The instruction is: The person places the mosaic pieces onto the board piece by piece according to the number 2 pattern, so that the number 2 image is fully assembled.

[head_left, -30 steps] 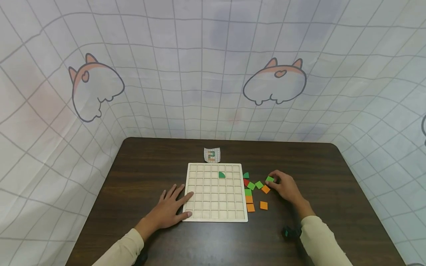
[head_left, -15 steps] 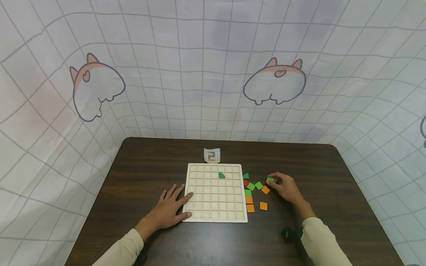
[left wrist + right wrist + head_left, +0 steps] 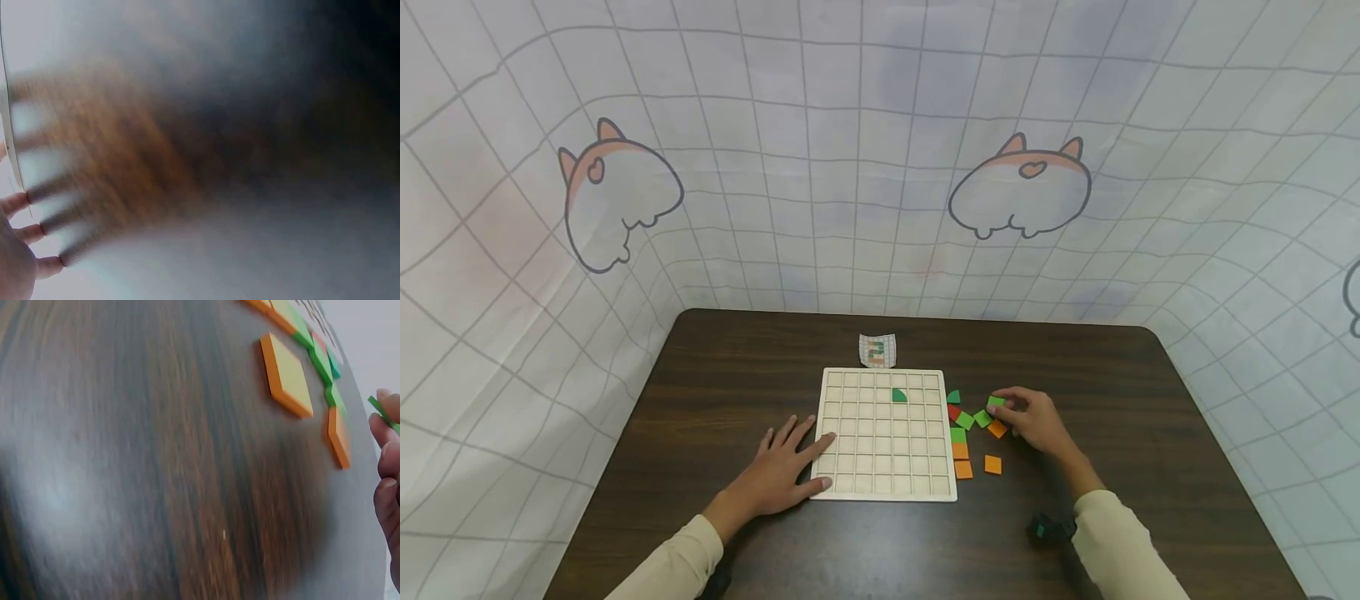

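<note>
A cream grid board (image 3: 856,450) lies on the dark wooden table, with one dark green quarter-round tile (image 3: 898,395) in an upper cell. My left hand (image 3: 781,473) rests spread at the board's lower left, thumb and a finger over its edge. To the right of the board, my right hand (image 3: 1034,420) pinches a light green square tile (image 3: 996,402) between thumb and fingers. In the right wrist view that green tile (image 3: 382,412) shows edge-on at the fingertips, above the table. Just below it lie another green tile (image 3: 982,418) and an orange tile (image 3: 997,428).
Several loose tiles lie along the board's right edge, among them a red tile (image 3: 953,412), a dark green quarter-round (image 3: 953,397) and an orange square (image 3: 963,470). A separate orange square (image 3: 992,465) lies nearer. A small patterned card (image 3: 877,350) stands behind the board.
My right hand has moved slightly left toward the board, carrying the light green tile. My left hand and the board have stayed in place.
</note>
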`<state>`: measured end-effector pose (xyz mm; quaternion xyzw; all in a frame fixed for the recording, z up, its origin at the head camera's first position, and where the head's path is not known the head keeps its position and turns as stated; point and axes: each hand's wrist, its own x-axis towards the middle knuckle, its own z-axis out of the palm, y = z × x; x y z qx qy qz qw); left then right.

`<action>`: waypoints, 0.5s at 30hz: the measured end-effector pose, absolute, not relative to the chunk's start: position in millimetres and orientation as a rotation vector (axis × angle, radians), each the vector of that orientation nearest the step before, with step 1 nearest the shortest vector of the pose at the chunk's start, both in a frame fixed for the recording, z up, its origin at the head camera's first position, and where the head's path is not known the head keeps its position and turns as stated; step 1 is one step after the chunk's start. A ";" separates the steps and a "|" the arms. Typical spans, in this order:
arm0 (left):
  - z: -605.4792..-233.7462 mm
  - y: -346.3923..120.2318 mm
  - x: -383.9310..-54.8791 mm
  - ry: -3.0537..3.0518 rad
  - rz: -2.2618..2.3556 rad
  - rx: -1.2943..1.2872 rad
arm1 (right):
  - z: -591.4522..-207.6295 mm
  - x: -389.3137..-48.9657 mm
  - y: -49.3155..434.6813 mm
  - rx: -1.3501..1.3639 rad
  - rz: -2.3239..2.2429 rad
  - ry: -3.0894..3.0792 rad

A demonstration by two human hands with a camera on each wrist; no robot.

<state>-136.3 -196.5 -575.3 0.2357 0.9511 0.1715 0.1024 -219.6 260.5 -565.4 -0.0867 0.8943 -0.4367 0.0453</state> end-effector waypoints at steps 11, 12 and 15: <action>-574.8 -195.5 -135.2 2.818 0.507 0.686 | -561.5 -219.6 235.0 -0.343 -1.365 2.667; -574.4 -195.2 -135.1 2.817 0.507 0.681 | -561.2 -219.9 233.1 -0.353 -1.372 2.660; -573.6 -194.5 -134.9 2.817 0.506 0.669 | -560.5 -220.1 227.6 -0.367 -1.394 2.639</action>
